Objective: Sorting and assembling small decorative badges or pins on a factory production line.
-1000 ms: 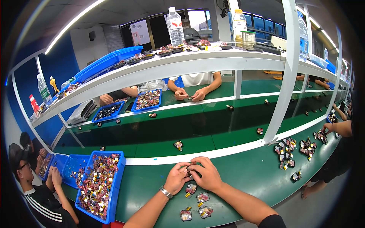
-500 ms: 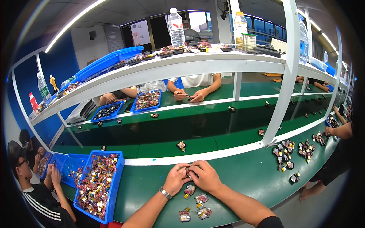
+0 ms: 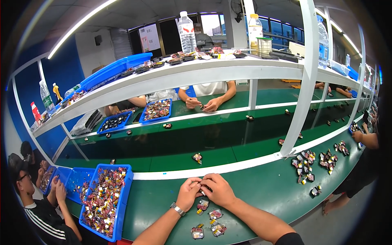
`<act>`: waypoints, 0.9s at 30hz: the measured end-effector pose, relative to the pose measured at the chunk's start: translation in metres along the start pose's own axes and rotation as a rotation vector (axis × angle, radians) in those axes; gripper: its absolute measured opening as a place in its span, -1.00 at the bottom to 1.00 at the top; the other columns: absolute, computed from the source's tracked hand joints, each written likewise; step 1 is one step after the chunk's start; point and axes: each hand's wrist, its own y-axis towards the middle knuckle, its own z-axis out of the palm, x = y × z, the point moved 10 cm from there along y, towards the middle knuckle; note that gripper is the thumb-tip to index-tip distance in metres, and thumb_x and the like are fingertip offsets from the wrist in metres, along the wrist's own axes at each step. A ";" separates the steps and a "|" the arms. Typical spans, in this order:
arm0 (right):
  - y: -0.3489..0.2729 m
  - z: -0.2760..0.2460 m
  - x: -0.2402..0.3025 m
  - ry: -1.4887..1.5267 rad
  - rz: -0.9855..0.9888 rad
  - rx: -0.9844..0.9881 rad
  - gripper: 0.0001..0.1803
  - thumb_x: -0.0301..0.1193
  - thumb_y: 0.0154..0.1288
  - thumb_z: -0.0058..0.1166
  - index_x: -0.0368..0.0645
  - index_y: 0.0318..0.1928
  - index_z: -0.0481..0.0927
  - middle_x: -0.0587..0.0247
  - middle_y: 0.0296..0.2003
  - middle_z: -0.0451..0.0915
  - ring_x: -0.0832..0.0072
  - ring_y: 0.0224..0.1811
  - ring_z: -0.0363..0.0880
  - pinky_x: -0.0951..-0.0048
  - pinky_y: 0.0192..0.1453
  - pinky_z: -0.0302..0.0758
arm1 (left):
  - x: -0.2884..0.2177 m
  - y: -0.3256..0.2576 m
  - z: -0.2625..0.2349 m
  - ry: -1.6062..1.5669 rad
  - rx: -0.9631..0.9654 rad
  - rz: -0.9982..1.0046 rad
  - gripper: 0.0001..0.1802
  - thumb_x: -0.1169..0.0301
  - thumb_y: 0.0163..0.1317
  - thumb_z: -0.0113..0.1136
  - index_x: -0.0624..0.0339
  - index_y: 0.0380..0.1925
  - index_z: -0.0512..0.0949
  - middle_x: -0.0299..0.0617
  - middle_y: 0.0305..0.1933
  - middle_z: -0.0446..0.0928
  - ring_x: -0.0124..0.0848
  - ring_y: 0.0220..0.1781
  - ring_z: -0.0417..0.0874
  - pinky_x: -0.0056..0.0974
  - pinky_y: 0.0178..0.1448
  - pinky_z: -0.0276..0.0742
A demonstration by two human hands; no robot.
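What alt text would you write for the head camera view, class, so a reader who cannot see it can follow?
A person's left hand and right hand meet over one small part at the edge of a green workbench, with four small packets lying just below. A blue tray of mixed parts sits to the left, and other workers line the conveyor.

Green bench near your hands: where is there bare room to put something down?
Bare green lies between the blue tray and the left hand, and between the right hand and the parts pile. Small pieces crowd below the hands.
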 end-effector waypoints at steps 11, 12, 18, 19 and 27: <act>-0.002 -0.001 -0.025 0.292 0.220 0.020 -0.85 -0.58 0.17 0.23 -0.25 -0.22 0.60 0.20 -0.26 0.59 0.46 -0.36 0.65 0.49 -0.25 0.62 | -0.008 0.001 0.007 0.120 0.091 0.096 -0.68 0.67 0.34 0.01 0.32 0.09 0.36 -0.10 0.07 0.53 -0.48 0.06 0.57 -0.39 0.07 0.55; -0.002 -0.001 -0.025 0.294 0.222 0.019 -0.85 -0.58 0.17 0.23 -0.25 -0.22 0.60 0.20 -0.26 0.59 0.46 -0.36 0.65 0.49 -0.25 0.62 | -0.008 0.001 0.007 0.122 0.090 0.094 -0.68 0.67 0.34 0.01 0.32 0.09 0.36 -0.10 0.07 0.53 -0.48 0.06 0.57 -0.39 0.07 0.55; -0.002 0.000 -0.023 0.313 0.230 0.023 -0.87 -0.58 0.16 0.23 -0.25 -0.25 0.61 0.21 -0.26 0.59 0.47 -0.36 0.65 0.50 -0.27 0.61 | -0.008 0.000 0.006 0.118 0.088 0.084 -0.66 0.69 0.33 -0.01 0.32 0.10 0.36 -0.10 0.07 0.54 -0.46 0.08 0.57 -0.37 0.10 0.56; -0.002 -0.001 -0.025 0.323 0.232 0.013 -0.87 -0.58 0.15 0.25 -0.26 -0.27 0.61 0.21 -0.28 0.60 0.50 -0.37 0.64 0.51 -0.27 0.59 | -0.008 0.000 0.006 0.131 0.080 0.082 -0.66 0.68 0.33 0.00 0.32 0.11 0.36 -0.07 0.09 0.53 -0.44 0.10 0.58 -0.36 0.12 0.56; -0.006 -0.026 -0.156 0.313 0.620 -0.256 -0.93 -0.57 0.17 0.23 -0.29 -0.31 0.63 0.21 -0.32 0.65 0.57 -0.38 0.64 0.56 -0.28 0.58 | -0.033 0.004 -0.022 0.223 -0.111 0.270 -0.68 0.63 0.31 0.00 0.36 0.07 0.40 0.02 0.14 0.54 -0.27 0.13 0.62 -0.28 0.09 0.61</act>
